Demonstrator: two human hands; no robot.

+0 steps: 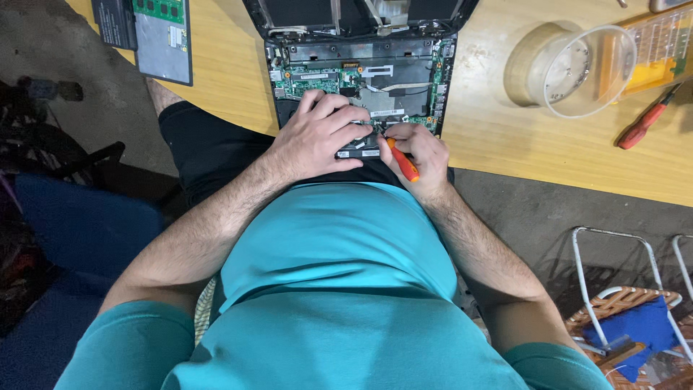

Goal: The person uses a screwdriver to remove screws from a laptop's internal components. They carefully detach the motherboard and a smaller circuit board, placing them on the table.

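An opened laptop (361,65) lies on the wooden table with its bottom cover off, green circuit board and black parts exposed. My left hand (321,133) rests flat on a drive-like part at the laptop's near edge, fingers spread over it. My right hand (422,155) grips an orange-handled screwdriver (403,160), its tip pointing into the laptop just right of my left hand's fingertips. The part under my left hand is mostly hidden.
A clear plastic cup (577,68) lies on its side at the right, beside a yellow case (653,54) and a red-handled screwdriver (644,126). A removed cover panel (162,40) overhangs the table's left edge. A wicker chair (628,310) stands at the lower right.
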